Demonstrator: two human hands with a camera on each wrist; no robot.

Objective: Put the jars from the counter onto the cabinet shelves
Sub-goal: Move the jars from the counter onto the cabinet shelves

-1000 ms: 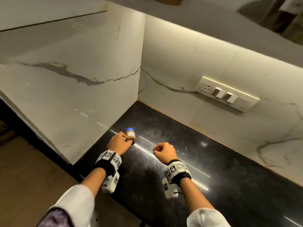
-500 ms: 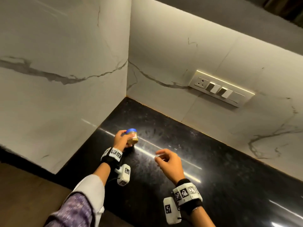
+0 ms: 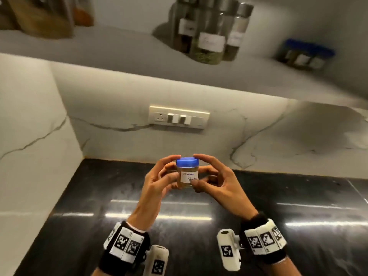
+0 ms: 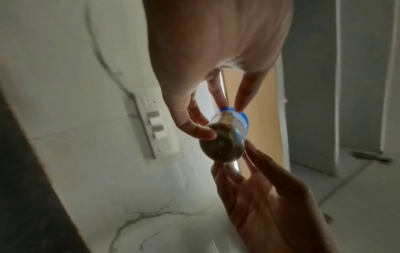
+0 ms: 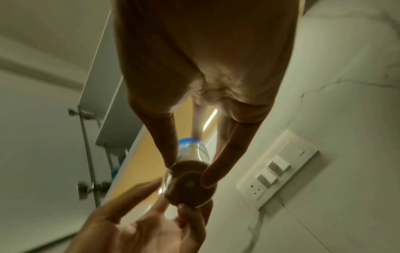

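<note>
A small clear jar (image 3: pixel 187 173) with a blue lid, a white handwritten label and brown powder is held upright above the black counter (image 3: pixel 89 216). My left hand (image 3: pixel 172 167) pinches it from the left, one fingertip on the lid and the thumb on the body. My right hand (image 3: pixel 201 169) pinches it from the right the same way. The left wrist view shows the jar's underside (image 4: pixel 223 145) between my left hand's fingers (image 4: pixel 243 95) and my right hand (image 4: pixel 259 188). In the right wrist view the jar (image 5: pixel 188 184) sits between both hands. The grey cabinet shelf (image 3: pixel 119 48) runs overhead.
On the shelf stand tall glass jars with metal lids (image 3: pixel 209 42), blue-lidded jars (image 3: pixel 304 56) at the right and brown containers (image 3: pixel 39 18) at the left. A switch plate (image 3: pixel 179 117) is on the marble back wall. A marble side wall (image 3: pixel 29 146) closes the left.
My left hand has lifted the jar from the counter's corner up to the middle. My right hand has joined it and taken hold. The head view has tilted up, showing the shelf.
</note>
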